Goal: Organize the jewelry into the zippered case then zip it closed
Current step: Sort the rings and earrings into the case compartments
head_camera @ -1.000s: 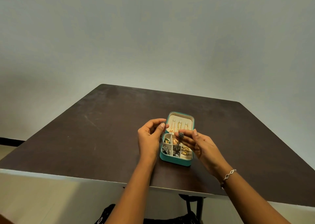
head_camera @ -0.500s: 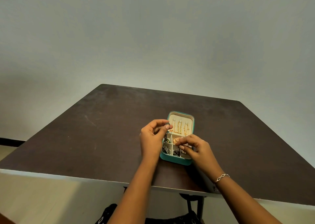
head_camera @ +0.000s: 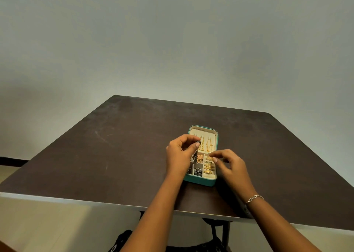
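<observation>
From my end, the left hand [head_camera: 178, 154] covers the left column of the open teal zippered case [head_camera: 200, 182], so I cannot count what lies in those compartments; only a few dark pieces show at its near left corner. That hand's grip, thumb and forefinger, is clamped on a dark beaded strand [head_camera: 195, 157] that dangles over the case's tray. The right hand [head_camera: 230, 164] has its grip drawn together at the farthest of the gold rings [head_camera: 208, 167] in the right column; whether it actually pinches that ring I cannot tell. I count roughly five rings there, one round gold piece [head_camera: 200, 157] in the middle, and what look like three gold chains [head_camera: 208, 145] in the raised lid, one partly behind the left fingers. The case sits towards the front of the dark brown surface [head_camera: 115, 156]. One silver link bracelet [head_camera: 254, 198] circles the right wrist.
</observation>
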Demonstrator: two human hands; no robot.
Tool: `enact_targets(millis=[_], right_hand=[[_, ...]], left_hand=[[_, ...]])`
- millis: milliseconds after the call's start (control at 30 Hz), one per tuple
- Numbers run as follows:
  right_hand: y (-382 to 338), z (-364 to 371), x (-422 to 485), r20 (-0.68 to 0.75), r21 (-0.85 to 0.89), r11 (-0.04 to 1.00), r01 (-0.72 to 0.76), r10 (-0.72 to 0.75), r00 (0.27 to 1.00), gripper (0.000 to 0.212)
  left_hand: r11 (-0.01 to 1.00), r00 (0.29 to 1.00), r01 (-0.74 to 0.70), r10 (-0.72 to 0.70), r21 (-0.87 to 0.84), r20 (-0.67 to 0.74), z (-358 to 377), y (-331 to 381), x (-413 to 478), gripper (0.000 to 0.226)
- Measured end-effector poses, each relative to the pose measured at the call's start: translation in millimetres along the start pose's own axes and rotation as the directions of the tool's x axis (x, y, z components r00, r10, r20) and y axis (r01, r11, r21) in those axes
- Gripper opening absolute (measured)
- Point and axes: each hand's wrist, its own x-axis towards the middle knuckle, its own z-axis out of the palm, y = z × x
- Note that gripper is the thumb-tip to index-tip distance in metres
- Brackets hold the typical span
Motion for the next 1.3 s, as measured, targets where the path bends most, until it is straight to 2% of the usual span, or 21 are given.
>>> enact_targets(millis=[167,400,633,833,1033,1167,1233,1300], right_hand=[[10.3,-0.7,-1.5,-0.074,0.118,0.986,-0.121,0.130,0.989,0.013],[16.0,1.4,-1.3,-0.066,0.178,0.971,-0.161,0.175,0.982,0.019],[18.9,2.5,-1.4,-0.055,0.235,0.952,-0.193,0.212,0.976,0.020],[22.4,5.7,-3.3,-0.052,0.302,0.925,-0.231,0.258,0.965,0.022],[20.8,5.8,-4.0,-0.024,0.338,0.906,-0.256,0.281,0.960,0.024],[21.7,7.5,-2.1,-0.013,0.418,0.865,-0.277,0.311,0.950,0.023],[21.6,8.9,-0.5,0.004,0.476,0.830,-0.290,0.328,0.945,0.022],[19.4,9.4,0.3,0.035,0.533,0.790,-0.301,0.335,0.942,0.021]], left_hand=[[0.999,0.999,0.032,-0.032,0.016,0.026,3.8,-4.6,2.1,0.022],[0.990,0.999,0.045,-0.047,0.135,0.015,3.7,-16.5,0.7,0.019],[0.954,0.995,0.050,-0.072,0.297,0.063,-2.7,-16.2,-8.1,0.019],[0.937,0.994,0.047,-0.078,0.347,0.078,-5.9,-24.1,-15.0,0.020],[0.884,0.996,-0.065,0.031,0.463,0.082,-9.2,-37.9,-15.9,0.010],[0.945,0.998,-0.055,0.056,0.324,0.008,-11.1,-40.5,-9.6,0.017],[0.972,0.999,-0.005,0.016,0.233,-0.046,-10.9,-38.7,-3.2,0.025],[0.988,0.996,0.086,-0.081,0.125,-0.047,-9.0,-32.2,2.5,0.031]])
